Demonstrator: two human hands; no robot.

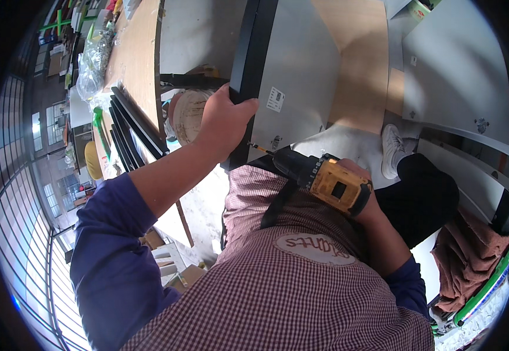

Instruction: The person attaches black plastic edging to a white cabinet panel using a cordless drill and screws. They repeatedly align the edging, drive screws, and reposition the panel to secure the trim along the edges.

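Observation:
My left hand (224, 120) is wrapped round a long black edge strip (249, 50), with the thumb lying across its face. The strip runs along the side of a light grey cabinet panel (301, 58) that carries a white label (275, 99). My right hand (357, 168) grips a yellow and black cordless drill (329, 181) from its far side. Its thin bit (261, 148) points left at the lower part of the strip, beside a small metal fitting (276, 141) on the panel. Whether the tip touches the strip, I cannot tell.
A wooden board (360, 76) joins the grey panel to another grey panel (456, 70). On the left, several black strips (127, 131) rest by a wooden tabletop (134, 52). A round tub (189, 114) stands behind my left hand. Brown cloth (471, 257) hangs at the right.

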